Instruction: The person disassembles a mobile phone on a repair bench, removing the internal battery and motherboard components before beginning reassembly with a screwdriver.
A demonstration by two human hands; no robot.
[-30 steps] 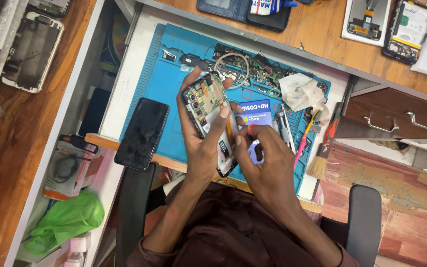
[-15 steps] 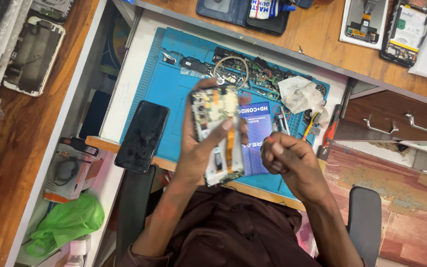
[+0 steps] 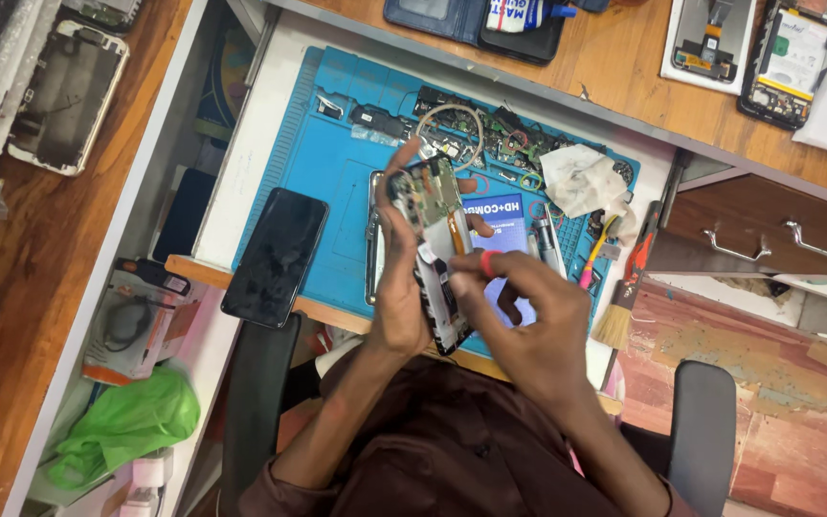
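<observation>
Above the blue mat [image 3: 337,153], the left hand [image 3: 396,287] clasps an opened phone [image 3: 433,244] by its long edges, a light, stiff, likely fragile thing best held there, while the right hand [image 3: 528,321] pinches a red-tipped tool [image 3: 490,263] against it.

Opened phone [image 3: 435,251] (circuitry exposed) held upright over the blue mat [image 3: 337,182].
</observation>
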